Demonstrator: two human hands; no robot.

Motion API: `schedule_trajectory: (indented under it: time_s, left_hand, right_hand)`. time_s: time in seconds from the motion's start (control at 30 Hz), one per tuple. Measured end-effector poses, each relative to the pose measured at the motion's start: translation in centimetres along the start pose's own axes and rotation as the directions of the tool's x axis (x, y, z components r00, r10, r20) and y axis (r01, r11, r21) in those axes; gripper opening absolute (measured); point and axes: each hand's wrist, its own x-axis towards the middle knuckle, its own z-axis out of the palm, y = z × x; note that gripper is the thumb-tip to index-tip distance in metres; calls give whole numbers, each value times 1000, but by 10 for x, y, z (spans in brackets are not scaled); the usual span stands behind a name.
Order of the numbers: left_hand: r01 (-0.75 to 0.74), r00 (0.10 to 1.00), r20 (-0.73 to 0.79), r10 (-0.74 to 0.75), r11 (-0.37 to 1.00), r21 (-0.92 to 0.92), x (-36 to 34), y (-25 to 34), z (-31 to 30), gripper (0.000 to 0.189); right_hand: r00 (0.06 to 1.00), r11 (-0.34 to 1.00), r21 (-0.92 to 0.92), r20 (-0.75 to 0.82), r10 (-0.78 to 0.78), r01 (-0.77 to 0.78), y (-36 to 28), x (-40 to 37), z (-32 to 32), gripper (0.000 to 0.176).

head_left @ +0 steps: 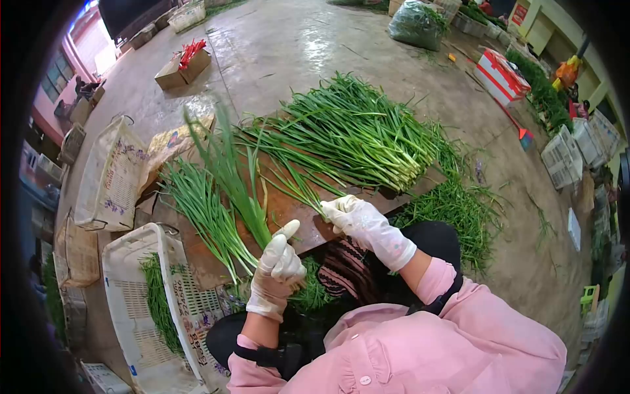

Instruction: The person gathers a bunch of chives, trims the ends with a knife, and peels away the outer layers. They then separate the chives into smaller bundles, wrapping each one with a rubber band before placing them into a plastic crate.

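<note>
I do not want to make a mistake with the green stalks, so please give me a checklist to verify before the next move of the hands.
1. Left hand holds the bunch firmly: ok, the glove is closed around it.
2. Right hand reaches the loose stalks on the board: ok. Whether it pinches them: cannot tell.
3. Cut ends of the bunch are level: cannot tell, they are hidden in the glove.
4. Big pile is within reach: ok, it lies just beyond the right hand.
5. White crate has room: ok, it is only partly filled.
</note>
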Motion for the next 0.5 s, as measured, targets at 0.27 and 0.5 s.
schedule_trajectory:
  time_s: [0.27, 0.5]
  left_hand:
    - [75, 986, -127, -110, 966, -249, -6, -8, -13, 52]
    - [168, 971, -126, -203, 955, -244, -23, -16, 11, 51]
  right_hand:
    - [979, 995, -77, 191, 72, -58, -12, -9, 3, 45]
    - [904, 766, -487, 302, -303, 419, -23, 2, 34, 66]
